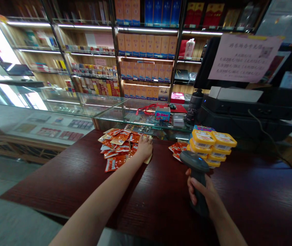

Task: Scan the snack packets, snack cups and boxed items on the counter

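My left hand (145, 147) reaches to the right edge of a spread pile of orange snack packets (120, 137). Its fingers are bent over a packet with a pale back (149, 160), and the fingertips are partly hidden. In my right hand (207, 194) is a dark handheld barcode scanner (195, 162), gripped by its handle with the head up and tilted forward left. Just behind the scanner stand stacked yellow plastic tubs (222, 140) with printed lids. A few more orange packets (178, 148) lie left of the tubs, partly covered by the scanner head.
A dark brown wooden counter (146, 212) carries these things. Behind it are a glass display case (110, 114), a small blue-pink box (162, 114) and a dark bottle (195, 104). At right stands a monitor (207, 65) with a pink paper sign. Shelves of boxed goods line the back wall.
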Tool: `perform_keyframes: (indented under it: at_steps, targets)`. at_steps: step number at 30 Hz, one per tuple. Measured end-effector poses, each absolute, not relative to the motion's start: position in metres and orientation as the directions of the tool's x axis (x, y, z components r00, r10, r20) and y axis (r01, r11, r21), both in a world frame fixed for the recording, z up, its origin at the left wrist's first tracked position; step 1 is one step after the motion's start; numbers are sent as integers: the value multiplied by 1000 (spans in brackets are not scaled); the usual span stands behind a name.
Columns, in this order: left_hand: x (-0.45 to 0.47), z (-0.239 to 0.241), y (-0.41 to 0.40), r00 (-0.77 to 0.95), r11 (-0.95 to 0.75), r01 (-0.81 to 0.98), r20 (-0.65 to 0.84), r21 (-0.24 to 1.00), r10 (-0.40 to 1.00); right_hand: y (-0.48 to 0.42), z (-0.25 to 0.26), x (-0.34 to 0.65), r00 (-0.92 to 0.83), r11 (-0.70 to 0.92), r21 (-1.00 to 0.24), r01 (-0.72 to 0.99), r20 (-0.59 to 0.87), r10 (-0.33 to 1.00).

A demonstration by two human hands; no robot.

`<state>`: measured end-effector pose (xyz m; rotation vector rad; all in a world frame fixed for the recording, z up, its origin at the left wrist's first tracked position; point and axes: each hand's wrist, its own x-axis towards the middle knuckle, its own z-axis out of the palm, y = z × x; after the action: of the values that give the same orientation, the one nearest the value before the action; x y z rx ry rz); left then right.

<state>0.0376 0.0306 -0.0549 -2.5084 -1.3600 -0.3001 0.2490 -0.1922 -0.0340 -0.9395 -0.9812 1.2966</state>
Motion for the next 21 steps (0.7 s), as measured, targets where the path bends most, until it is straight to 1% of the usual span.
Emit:
perform_keyframes:
  at_steps: [4,9,11,13,16,18,19,21]
  targets:
    - [35,-55,31,514,-507,855,323,-110,795,-192,-33,248,31,41,-944,-326,33,999]
    - [46,-48,24,521,-511,851,327,-124,789,-191,-33,247,30,61,-942,-331,54,998]
    - [58,-42,20,530,-534,841,342,-90,776,-190,-34,248,24,67,-939,-339,63,998]
    - [75,-37,17,530,-568,823,354,5,771,-189,-35,248,24,70,-938,-338,66,998]
    - [108,-30,19,479,-576,775,353,259,804,-189,-36,248,25,70,-939,-337,65,998]
    - [131,-26,22,404,-510,740,317,439,858,-188,-36,248,16,68,-939,-337,66,998]
    - [141,-25,23,362,-459,731,285,505,888,-188,-36,248,14,69,-939,-336,68,998]
    - [159,-22,25,269,-343,747,213,570,939,-188,-36,248,14,72,-940,-334,71,997]
